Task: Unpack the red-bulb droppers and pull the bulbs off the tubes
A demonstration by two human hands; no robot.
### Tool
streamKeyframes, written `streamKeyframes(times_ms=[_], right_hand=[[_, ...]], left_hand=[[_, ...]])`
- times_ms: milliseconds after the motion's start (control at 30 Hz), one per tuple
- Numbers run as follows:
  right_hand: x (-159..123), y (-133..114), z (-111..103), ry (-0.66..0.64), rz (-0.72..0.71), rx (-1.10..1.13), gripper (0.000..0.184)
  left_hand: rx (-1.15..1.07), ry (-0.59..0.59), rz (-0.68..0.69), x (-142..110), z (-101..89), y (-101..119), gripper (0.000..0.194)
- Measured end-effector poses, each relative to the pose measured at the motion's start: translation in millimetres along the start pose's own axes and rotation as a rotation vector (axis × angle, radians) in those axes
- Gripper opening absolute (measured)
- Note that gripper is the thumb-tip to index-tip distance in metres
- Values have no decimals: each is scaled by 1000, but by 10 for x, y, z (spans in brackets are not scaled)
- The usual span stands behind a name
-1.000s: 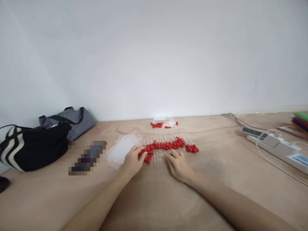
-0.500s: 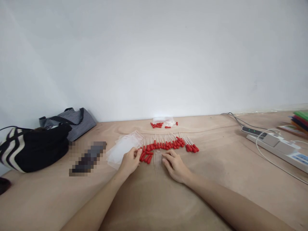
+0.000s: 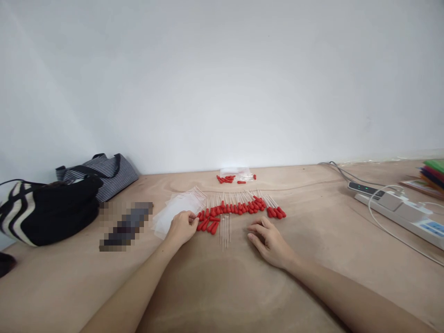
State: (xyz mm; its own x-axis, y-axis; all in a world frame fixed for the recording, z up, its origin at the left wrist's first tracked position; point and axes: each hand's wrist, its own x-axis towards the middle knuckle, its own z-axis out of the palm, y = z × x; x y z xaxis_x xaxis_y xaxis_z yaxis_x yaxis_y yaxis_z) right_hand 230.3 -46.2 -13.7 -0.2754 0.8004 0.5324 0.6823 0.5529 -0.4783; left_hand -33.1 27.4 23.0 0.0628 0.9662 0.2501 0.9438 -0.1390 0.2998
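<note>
A row of glass droppers with red rubber bulbs [image 3: 243, 207] lies across the wooden table [image 3: 215, 286]. A few loose red bulbs [image 3: 207, 225] sit at the row's left end, and bare glass tubes [image 3: 225, 229] lie just in front of it. My left hand [image 3: 180, 227] rests by the loose bulbs, fingers curled with the fingertips at a red bulb, next to a stack of clear plastic bags [image 3: 176, 209]. My right hand [image 3: 270, 238] lies on the table to the right of the tubes, fingers loosely spread, holding nothing.
More red bulbs and a clear packet [image 3: 233, 176] lie near the wall. Two bags [image 3: 52, 206] stand at the left beside a blurred-out object [image 3: 125, 225]. A power strip with cables [image 3: 398, 210] and a stack of coloured books [image 3: 432, 178] are at the right.
My right hand has drawn back to the right, away from the glass tubes. My left hand has slid slightly left and towards me along the loose bulbs.
</note>
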Motion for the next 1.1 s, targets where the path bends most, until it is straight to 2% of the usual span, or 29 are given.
streamKeyframes(times_ms=[167,400,500,633,800,933,1100], right_hand=[[29,-8,8,3,21,-5,17],[42,40,36,42,5,-37,17],[58,31,30,121,-65,-130,21],[91,-33,-13,218,-217,-343,35],[108,-3,32,147,-305,-429,29],[120,71,100,117,-281,-397,26],[152,36,114,89,-298,-362,20]], left_hand=[[-17,-5,-36,18,20,22,13],[-69,122,-34,-11,-64,60,11],[-222,177,90,-97,-48,153,9],[-320,122,383,-277,39,387,10],[-307,60,652,-430,172,596,15],[-191,123,728,-443,228,619,16],[-121,209,781,-414,258,631,17]])
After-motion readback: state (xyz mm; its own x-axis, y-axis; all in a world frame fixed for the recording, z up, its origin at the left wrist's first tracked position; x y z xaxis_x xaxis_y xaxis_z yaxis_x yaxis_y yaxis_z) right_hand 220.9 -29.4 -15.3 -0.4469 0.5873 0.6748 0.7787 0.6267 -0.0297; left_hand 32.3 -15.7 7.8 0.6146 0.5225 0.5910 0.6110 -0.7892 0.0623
